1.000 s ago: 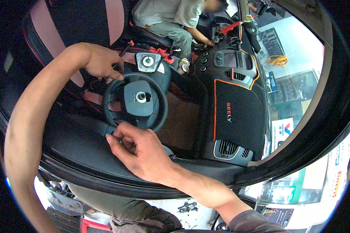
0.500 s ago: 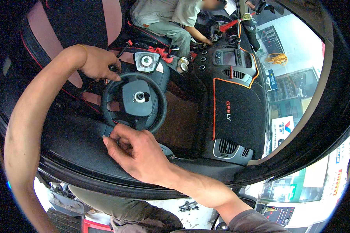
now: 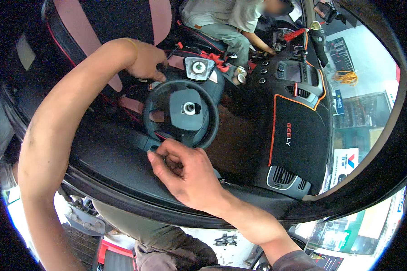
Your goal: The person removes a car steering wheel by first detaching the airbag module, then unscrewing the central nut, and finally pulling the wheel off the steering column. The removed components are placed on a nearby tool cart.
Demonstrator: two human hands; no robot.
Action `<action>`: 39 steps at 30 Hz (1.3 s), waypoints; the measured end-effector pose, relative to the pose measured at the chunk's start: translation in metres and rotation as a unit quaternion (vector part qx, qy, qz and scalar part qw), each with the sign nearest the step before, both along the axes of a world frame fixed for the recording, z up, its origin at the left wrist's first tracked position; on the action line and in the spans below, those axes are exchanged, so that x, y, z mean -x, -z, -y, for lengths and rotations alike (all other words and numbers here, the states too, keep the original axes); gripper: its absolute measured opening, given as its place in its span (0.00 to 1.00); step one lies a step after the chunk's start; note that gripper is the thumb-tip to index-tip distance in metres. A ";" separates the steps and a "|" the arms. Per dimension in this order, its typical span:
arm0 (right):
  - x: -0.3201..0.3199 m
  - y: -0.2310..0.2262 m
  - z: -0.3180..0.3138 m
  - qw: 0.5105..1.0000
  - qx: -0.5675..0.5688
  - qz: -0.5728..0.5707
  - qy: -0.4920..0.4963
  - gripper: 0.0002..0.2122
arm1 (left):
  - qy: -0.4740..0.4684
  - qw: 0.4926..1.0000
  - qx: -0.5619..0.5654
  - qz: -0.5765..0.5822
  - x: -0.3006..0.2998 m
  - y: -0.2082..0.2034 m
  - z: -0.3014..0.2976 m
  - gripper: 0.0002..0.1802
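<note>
A black steering wheel with a grey centre pad and a round opening in it lies on the car seat. At the wheel's upper left rim, my left hand is closed, its fingers curled downward; what they grip is hidden. My right hand is at the wheel's lower rim, thumb and fingers bent together in a pinch. Any small thing between them cannot be made out. Beyond the wheel rests a silver, roughly square part with a round white centre.
A co-worker sits on the far side, a hand at the console. To the right runs the dashboard with a black, orange-edged cover and an air vent. The door sill crosses in front of me. Red cloth lies beyond the seat.
The whole view has shifted, so the scene sits farther right. Both hands stay by the wheel's rim; my left fingers look slightly more curled.
</note>
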State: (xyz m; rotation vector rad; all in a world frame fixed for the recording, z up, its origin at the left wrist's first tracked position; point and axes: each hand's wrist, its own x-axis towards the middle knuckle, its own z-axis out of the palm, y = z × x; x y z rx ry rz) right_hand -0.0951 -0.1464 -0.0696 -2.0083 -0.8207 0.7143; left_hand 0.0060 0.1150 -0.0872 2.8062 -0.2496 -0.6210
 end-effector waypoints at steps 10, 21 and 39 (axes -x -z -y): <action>0.003 0.000 0.000 1.000 -0.011 -0.025 0.004 0.09 | -0.015 1.000 0.000 0.010 -0.003 0.001 -0.007 0.31; 0.001 -0.003 0.001 1.000 -0.015 -0.009 0.010 0.10 | 0.018 0.997 0.052 -0.053 -0.008 0.003 0.000 0.34; -0.001 -0.003 0.003 1.000 0.003 0.007 0.003 0.10 | 0.029 0.993 0.100 -0.060 -0.009 0.027 -0.004 0.26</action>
